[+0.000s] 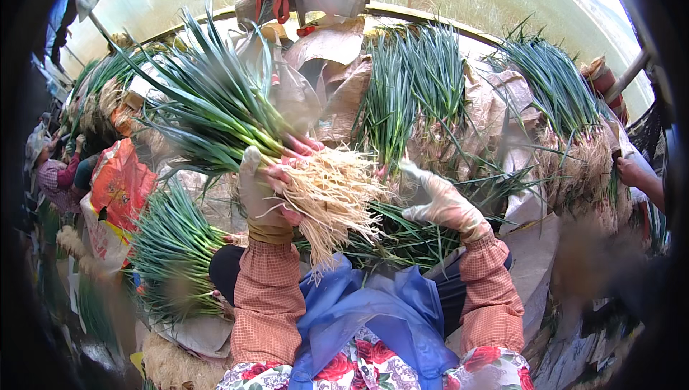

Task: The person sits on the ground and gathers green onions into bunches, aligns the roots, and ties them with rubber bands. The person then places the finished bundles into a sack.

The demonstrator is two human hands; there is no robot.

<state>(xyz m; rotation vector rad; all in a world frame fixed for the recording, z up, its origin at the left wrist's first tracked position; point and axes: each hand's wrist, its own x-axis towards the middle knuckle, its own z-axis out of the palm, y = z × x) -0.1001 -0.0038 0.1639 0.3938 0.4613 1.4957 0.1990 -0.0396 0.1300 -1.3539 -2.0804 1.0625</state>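
Note:
My left hand (258,191), in a pale glove, is closed around the lower stalks of a large bunch of green onions (250,121). Its leaves fan to the upper left, and its pale roots (336,188) hang to the right over my lap. My right hand (447,204), in a thin pale glove, is raised right of the roots with fingers spread and nothing in it. Loose green leaves (409,236) lie below and between my hands, across my lap. A blue plastic apron (371,309) covers my front.
More bunches stand ahead (412,88) and at the right (560,88); another pile (172,250) lies at my left. Woven sacks (344,105) lie ahead, and a red printed sack (121,185) is at left. A person (56,174) sits far left; another person's hand (632,172) reaches in at right.

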